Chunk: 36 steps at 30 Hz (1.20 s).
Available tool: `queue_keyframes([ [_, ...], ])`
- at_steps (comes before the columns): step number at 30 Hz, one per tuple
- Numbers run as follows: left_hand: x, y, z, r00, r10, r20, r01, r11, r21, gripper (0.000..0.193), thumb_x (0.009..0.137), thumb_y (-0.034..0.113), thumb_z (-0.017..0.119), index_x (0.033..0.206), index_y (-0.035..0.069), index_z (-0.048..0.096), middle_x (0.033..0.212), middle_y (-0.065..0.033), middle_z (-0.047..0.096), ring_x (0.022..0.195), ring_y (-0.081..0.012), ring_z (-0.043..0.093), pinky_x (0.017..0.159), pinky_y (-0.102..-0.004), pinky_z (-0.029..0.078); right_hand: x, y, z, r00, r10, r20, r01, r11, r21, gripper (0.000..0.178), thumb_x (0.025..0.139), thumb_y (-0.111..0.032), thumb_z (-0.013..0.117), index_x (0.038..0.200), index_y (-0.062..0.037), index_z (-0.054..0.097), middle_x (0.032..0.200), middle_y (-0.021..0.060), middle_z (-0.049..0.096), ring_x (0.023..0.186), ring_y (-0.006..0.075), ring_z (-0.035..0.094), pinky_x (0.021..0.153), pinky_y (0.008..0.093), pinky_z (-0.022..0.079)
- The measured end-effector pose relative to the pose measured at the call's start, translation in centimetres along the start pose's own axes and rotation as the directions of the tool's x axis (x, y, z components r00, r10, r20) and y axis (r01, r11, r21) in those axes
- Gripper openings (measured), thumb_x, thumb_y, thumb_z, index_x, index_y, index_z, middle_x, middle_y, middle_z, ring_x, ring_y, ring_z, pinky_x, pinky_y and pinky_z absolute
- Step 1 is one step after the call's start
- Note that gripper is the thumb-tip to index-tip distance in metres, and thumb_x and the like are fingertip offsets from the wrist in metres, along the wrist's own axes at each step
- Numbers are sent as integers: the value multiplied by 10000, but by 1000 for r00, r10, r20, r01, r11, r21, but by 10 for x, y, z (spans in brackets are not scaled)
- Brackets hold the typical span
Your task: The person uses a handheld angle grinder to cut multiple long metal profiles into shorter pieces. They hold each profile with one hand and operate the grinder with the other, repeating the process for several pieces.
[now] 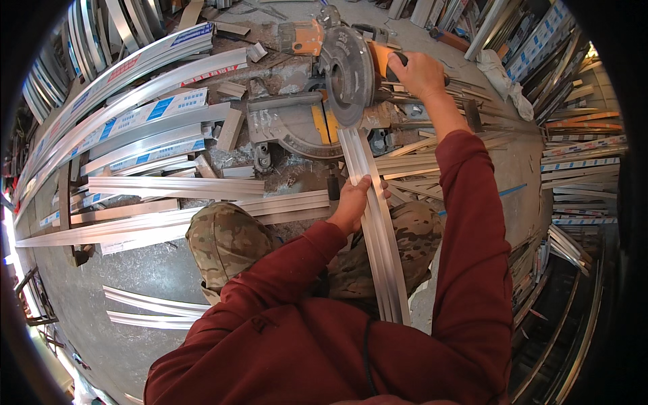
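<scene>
My left hand (352, 204) is wrapped round a long silver metal profile (382, 253), thumb on top and fingertips showing at its right edge. The profile runs from my lap up between my knees, and its far end reaches under the blade guard of a miter saw (349, 75). Up at the saw, my right hand (417, 75) grips the orange and black saw handle (386, 64). The saw's grey round table (290, 128) has a yellow insert beside the profile. Whether the blade touches the profile is hidden by the guard.
Long metal profiles (169, 185) lie stacked to my left, some wrapped in printed film. Two short strips (155, 307) rest on the floor at lower left. Thin offcuts (412, 162) are heaped right of the saw. Racks of bars (580, 162) line the right side.
</scene>
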<state>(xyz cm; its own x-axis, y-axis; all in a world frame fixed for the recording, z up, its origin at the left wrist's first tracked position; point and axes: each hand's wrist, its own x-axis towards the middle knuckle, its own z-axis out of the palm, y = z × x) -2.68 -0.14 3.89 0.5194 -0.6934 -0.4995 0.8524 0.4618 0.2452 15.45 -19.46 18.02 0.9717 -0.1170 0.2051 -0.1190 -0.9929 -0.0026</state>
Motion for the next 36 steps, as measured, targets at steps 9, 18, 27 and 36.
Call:
queue_keyframes([
  [9, -4, -2, 7, 995, 93, -32, -91, 994, 62, 238, 1048, 179, 403, 1261, 81, 358, 1078, -124, 588, 871, -285, 672, 669, -455, 616, -7, 2, 7, 1000, -2, -19, 2, 1000, -15, 550, 896, -555, 479, 865, -67, 731, 790, 186, 695, 777, 390, 671, 701, 487, 513],
  [18, -3, -1, 7, 996, 80, -29, -79, 996, 51, 241, 1048, 180, 409, 1261, 81, 356, 1087, -128, 577, 892, -305, 670, 676, -468, 613, -13, -2, 5, 1000, 9, -27, -9, 1000, 0, 539, 892, -544, 493, 851, -64, 732, 794, 190, 695, 783, 390, 671, 715, 483, 515],
  [27, -4, 2, 9, 998, 64, -25, -63, 997, 53, 254, 1050, 183, 400, 1282, 93, 343, 1088, -142, 579, 875, -301, 668, 690, -471, 615, -15, -1, 7, 999, 16, -44, -16, 1000, 8, 559, 894, -558, 482, 838, -61, 731, 790, 190, 694, 778, 390, 668, 711, 490, 508],
  [36, 0, -3, 6, 997, 62, -40, -61, 997, 42, 262, 1052, 188, 395, 1290, 101, 331, 1073, -141, 589, 882, -300, 670, 687, -474, 615, -6, 2, 6, 1000, 15, -20, -15, 1000, -22, 558, 896, -571, 461, 854, -88, 737, 787, 179, 695, 776, 390, 664, 704, 486, 505],
])
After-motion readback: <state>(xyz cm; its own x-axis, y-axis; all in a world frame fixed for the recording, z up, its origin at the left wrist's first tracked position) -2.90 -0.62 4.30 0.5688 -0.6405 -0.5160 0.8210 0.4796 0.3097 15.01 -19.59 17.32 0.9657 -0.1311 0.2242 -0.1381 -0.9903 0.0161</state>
